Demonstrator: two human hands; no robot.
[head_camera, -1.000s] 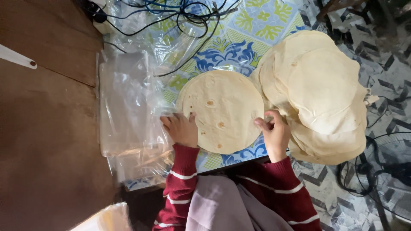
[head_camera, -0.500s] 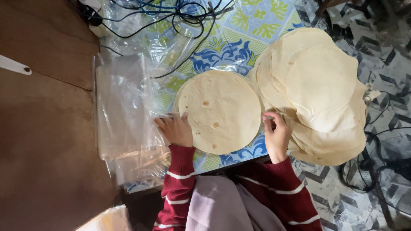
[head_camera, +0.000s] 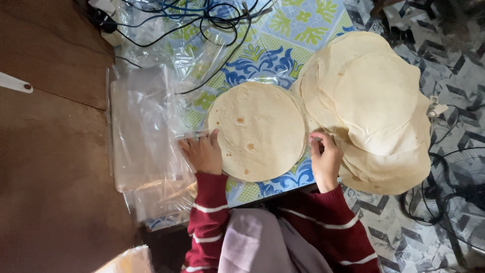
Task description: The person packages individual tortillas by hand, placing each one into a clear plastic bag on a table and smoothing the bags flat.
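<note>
A round stack of pale flatbreads (head_camera: 260, 129) with brown spots lies on the patterned tablecloth (head_camera: 262, 60) in front of me. My left hand (head_camera: 202, 151) is at the stack's left edge, thumb against the bread, fingertips pinching the raised edge of a clear plastic bag (head_camera: 144, 126). My right hand (head_camera: 326, 159) curls its fingers onto the stack's right edge, where it meets a large loose pile of flatbreads (head_camera: 376, 108). Both sleeves are red with white stripes.
Dark and blue cables (head_camera: 202, 20) tangle across the far side of the cloth. A brown wooden surface (head_camera: 50, 167) lies to the left, with a white handle (head_camera: 15, 83) on it. A dark fan (head_camera: 454, 187) and cords sit on the patterned floor at the right.
My left hand has slid a little left, off the flatbread stack's edge onto the plastic bag. My right hand stays at the stack's right edge, fingers curled tighter.
</note>
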